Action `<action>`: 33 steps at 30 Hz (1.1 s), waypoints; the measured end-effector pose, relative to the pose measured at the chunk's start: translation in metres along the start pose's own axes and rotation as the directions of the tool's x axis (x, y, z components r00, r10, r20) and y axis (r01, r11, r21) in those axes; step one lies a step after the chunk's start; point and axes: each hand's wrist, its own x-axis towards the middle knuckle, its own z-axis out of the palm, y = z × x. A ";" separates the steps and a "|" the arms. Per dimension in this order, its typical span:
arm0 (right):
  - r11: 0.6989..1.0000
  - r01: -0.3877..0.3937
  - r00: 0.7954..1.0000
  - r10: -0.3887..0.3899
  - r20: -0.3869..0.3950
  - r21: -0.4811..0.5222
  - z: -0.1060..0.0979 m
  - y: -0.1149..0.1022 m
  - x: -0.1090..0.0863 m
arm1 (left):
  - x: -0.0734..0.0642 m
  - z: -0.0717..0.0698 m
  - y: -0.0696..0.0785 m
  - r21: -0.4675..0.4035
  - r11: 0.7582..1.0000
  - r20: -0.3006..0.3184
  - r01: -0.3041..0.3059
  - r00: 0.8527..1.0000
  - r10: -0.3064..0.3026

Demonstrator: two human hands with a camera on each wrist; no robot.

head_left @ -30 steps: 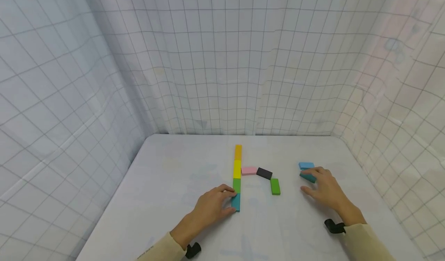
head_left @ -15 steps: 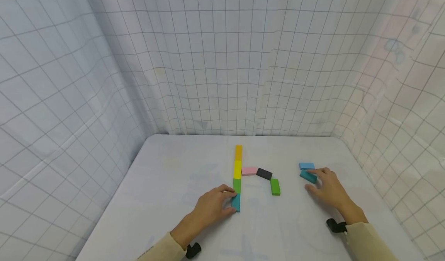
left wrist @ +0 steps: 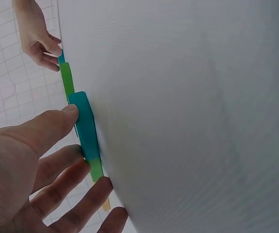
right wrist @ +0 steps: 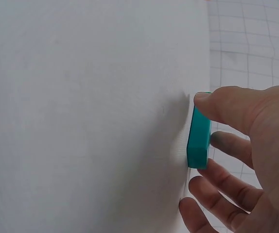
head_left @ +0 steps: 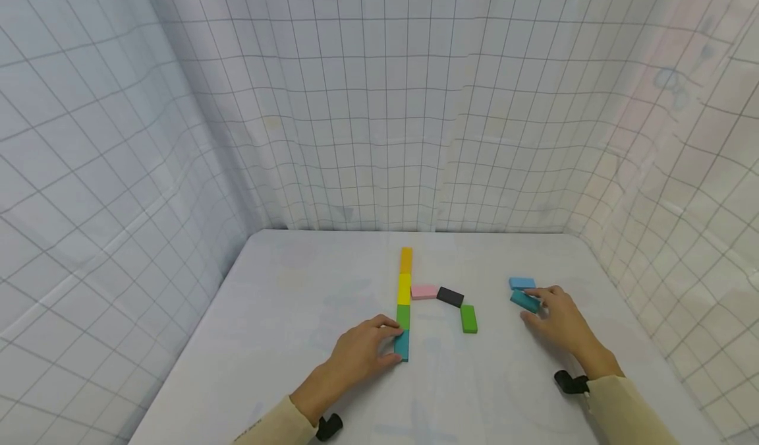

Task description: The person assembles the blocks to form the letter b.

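My left hand point(head_left: 360, 351) pinches a teal block point(head_left: 402, 346) lying at the near end of a straight column. In the left wrist view, the thumb presses one end of that teal block point(left wrist: 85, 121) and a fingertip meets it farther along. Beyond it in the column come a green block point(head_left: 404, 316), a yellow block point(head_left: 404, 289) and an orange block point(head_left: 406, 260). Over on the right, my right hand point(head_left: 560, 323) holds a second teal block point(head_left: 524, 301) between thumb and index finger. The right wrist view shows the thumb on that block's point(right wrist: 199, 138) upper end.
From the yellow block a pink block point(head_left: 423, 292), a black block point(head_left: 450, 296) and another green block point(head_left: 469, 319) curve to the right. A light blue block point(head_left: 522, 283) lies just behind the right-hand teal block. Grid-patterned white curtains point(head_left: 367, 102) surround the white table point(head_left: 284, 300).
My right hand has shifted slightly right, and its fingers now cover less of the second teal block, with the thumb nearer to it. The left hand has stayed in place.
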 end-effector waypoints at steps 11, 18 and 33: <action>1.000 -0.015 0.999 0.015 -0.034 0.014 0.003 0.003 0.006 | 0.001 0.001 0.000 0.020 1.000 0.005 0.007 1.000 -0.007; 0.997 -0.041 0.998 0.044 -0.042 0.064 0.005 0.002 0.008 | 0.000 -0.001 0.002 0.013 1.000 0.004 0.006 1.000 -0.006; 0.989 -0.091 0.994 0.097 -0.048 0.116 0.010 0.009 0.014 | 0.000 0.003 -0.001 0.005 1.000 0.000 0.008 1.000 -0.008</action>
